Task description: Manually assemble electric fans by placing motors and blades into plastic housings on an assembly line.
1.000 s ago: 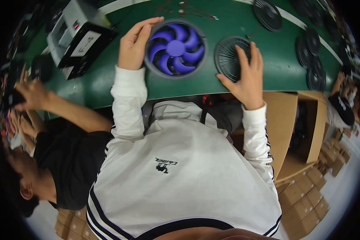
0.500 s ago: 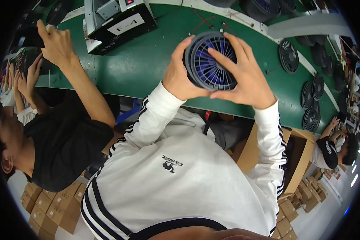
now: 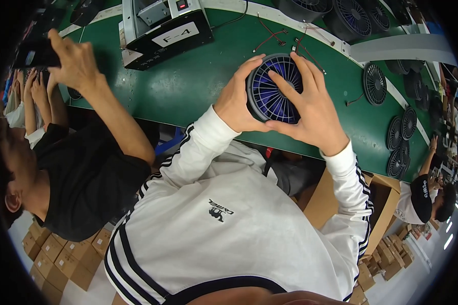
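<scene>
Round black grille (image 3: 276,66), flat on the desk (image 3: 203,94) a second ago, has since been carried left and now sits over the purple-bladed fan (image 3: 252,103); half a second ago it lay skewed to the right, now its outline follows the fan's rim more closely. Fan and grille are near the desk's near edge, right of its middle; whether the fan's underside touches the desk cannot be told. Left hand (image 3: 237,97) is half open, curved around the fan's left side, thumb along the near rim. Right hand (image 3: 310,104) is spread wider over the right side, one finger across the grille, fingertips at the far rim, thumb near the other thumb. Both wrists cross the near edge. Green surface shows between left hand and the metal box (image 3: 174,35) toward the far edge, and between right hand and a loose grille (image 3: 374,84) near the desk's right side. Tighter on the far side: red-and-black wires (image 3: 271,36) lie just beyond the fan. Overlapping grilles (image 3: 395,133) lie farther along the right side.
</scene>
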Demonstrator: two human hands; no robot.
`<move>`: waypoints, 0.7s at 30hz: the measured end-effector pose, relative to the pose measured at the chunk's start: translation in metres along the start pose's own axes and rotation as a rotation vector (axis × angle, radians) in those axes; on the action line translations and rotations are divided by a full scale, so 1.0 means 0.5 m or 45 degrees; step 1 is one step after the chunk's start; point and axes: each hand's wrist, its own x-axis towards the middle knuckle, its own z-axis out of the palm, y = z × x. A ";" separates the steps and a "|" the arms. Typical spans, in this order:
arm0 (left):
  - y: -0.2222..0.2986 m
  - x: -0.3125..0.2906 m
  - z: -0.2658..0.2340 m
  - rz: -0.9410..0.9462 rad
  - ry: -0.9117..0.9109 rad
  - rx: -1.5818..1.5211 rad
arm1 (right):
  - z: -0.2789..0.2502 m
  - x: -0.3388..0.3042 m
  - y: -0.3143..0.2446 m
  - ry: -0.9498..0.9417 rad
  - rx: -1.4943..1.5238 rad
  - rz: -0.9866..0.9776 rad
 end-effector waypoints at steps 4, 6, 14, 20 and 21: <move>-0.008 0.010 0.003 0.049 0.001 0.023 | 0.002 0.003 0.015 0.059 -0.019 -0.068; -0.019 -0.003 0.002 0.057 0.015 0.011 | 0.042 -0.005 -0.019 0.215 -0.045 0.033; 0.060 0.094 -0.014 0.108 -0.088 0.339 | -0.004 -0.115 0.006 0.937 0.009 0.439; 0.090 0.408 0.067 -0.081 0.298 -0.186 | -0.070 -0.562 0.403 1.307 -1.057 1.359; 0.047 0.484 0.095 0.008 0.345 0.006 | -0.040 -0.606 0.423 1.051 -1.068 1.499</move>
